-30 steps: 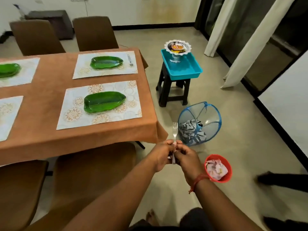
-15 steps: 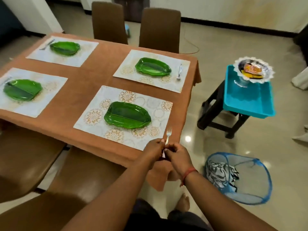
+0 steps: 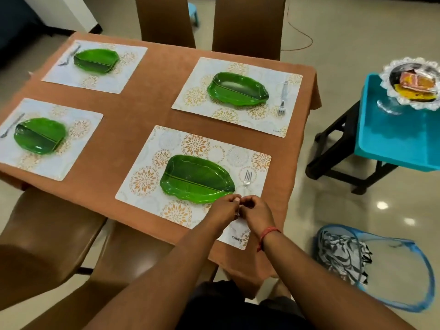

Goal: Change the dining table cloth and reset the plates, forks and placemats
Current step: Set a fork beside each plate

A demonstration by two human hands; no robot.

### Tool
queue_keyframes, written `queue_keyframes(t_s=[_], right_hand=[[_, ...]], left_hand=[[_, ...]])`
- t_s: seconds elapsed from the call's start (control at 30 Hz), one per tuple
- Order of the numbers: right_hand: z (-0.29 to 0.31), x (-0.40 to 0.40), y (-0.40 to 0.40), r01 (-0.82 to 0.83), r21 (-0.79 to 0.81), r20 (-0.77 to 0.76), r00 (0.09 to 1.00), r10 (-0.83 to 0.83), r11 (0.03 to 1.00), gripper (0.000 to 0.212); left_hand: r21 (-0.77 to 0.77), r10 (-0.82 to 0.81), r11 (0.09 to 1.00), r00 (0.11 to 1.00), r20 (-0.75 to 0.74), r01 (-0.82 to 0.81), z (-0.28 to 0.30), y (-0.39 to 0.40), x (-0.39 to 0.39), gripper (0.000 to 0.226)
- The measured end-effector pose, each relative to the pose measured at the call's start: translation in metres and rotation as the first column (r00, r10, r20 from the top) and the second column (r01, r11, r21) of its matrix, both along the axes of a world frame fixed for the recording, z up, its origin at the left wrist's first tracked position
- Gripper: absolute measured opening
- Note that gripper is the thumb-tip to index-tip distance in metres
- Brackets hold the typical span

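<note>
A brown cloth (image 3: 142, 110) covers the dining table. Several white floral placemats lie on it, each with a green leaf-shaped plate. On the nearest placemat (image 3: 147, 182), to the right of its green plate (image 3: 197, 178), a silver fork (image 3: 247, 181) points away from me. My left hand (image 3: 225, 207) and my right hand (image 3: 257, 210) meet over the fork's handle and both pinch it; the handle is hidden under my fingers. The far right placemat (image 3: 238, 115) carries a plate (image 3: 238, 91) and a fork (image 3: 282, 98). Both left mats have forks too.
Brown chairs (image 3: 45, 236) stand along the near and far sides. To the right, a dark stool (image 3: 333, 148) bears a teal tray (image 3: 392, 144) with a white-rimmed glass dish (image 3: 414, 84). A blue mesh basket (image 3: 404, 270) with striped cloth lies on the floor.
I have turned from the floor by the basket to the table. Both hands carried the fork over the nearest placemat, and it now lies beside the green plate.
</note>
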State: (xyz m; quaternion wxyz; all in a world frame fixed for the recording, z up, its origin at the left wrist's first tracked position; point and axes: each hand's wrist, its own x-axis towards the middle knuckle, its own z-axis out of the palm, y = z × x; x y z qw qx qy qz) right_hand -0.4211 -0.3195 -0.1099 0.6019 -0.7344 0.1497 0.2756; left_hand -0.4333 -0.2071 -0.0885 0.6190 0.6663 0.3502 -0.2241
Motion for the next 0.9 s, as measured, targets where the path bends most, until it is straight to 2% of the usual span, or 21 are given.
queue_keyframes(t_s=[0.07, 0.1, 0.17, 0.2, 0.33, 0.47, 0.53, 0.63, 0.73, 0.8, 0.9], right_hand=[[-0.005, 0.000, 0.008, -0.024, -0.031, -0.018, 1.000, 0.023, 0.999, 0.010], [-0.007, -0.001, 0.011, -0.036, -0.062, -0.018, 0.999, 0.035, 0.997, 0.011], [-0.007, -0.004, 0.014, -0.083, -0.138, 0.008, 0.996, 0.085, 0.987, 0.014], [-0.006, -0.005, 0.015, -0.114, -0.183, 0.028, 0.992, 0.121, 0.976, 0.015], [-0.001, -0.005, 0.014, -0.211, -0.306, 0.051, 0.970, 0.238, 0.928, 0.020], [0.007, -0.001, 0.013, -0.295, -0.327, 0.007, 0.949, 0.314, 0.898, 0.027], [0.009, 0.000, 0.010, -0.327, -0.340, -0.011, 0.939, 0.344, 0.882, 0.030], [0.014, 0.001, 0.005, -0.382, -0.319, -0.031, 0.919, 0.393, 0.867, 0.028], [0.018, 0.000, -0.004, -0.378, -0.376, 0.014, 0.911, 0.413, 0.846, 0.024], [0.019, -0.007, -0.015, -0.311, -0.418, 0.044, 0.932, 0.361, 0.854, 0.026], [0.023, -0.029, -0.045, -0.180, -0.447, 0.069, 0.970, 0.235, 0.876, 0.028]], left_hand=[[0.153, -0.157, 0.976, 0.988, 0.006, 0.154, -0.005, 0.006, 0.006, 0.029], [0.270, -0.272, 0.927, 0.962, 0.012, 0.259, -0.007, 0.009, 0.008, 0.029], [0.497, -0.480, 0.760, 0.877, -0.003, 0.418, -0.010, 0.011, 0.009, 0.027], [0.562, -0.551, 0.683, 0.834, -0.024, 0.467, -0.011, 0.011, 0.009, 0.027], [0.654, -0.695, 0.457, 0.701, -0.161, 0.603, -0.012, 0.011, 0.014, 0.023], [0.707, -0.783, 0.246, 0.566, -0.257, 0.663, -0.007, 0.018, 0.024, 0.024], [0.724, -0.799, 0.192, 0.534, -0.277, 0.663, -0.005, 0.019, 0.028, 0.023], [0.748, -0.804, 0.187, 0.537, -0.256, 0.637, -0.002, 0.018, 0.032, 0.020], [0.794, -0.816, 0.149, 0.527, -0.238, 0.589, -0.001, 0.016, 0.031, 0.014], [0.822, -0.845, 0.096, 0.482, -0.230, 0.561, -0.001, 0.010, 0.027, 0.014], [0.863, -0.913, 0.020, 0.362, -0.190, 0.504, 0.002, -0.010, 0.014, 0.017]])
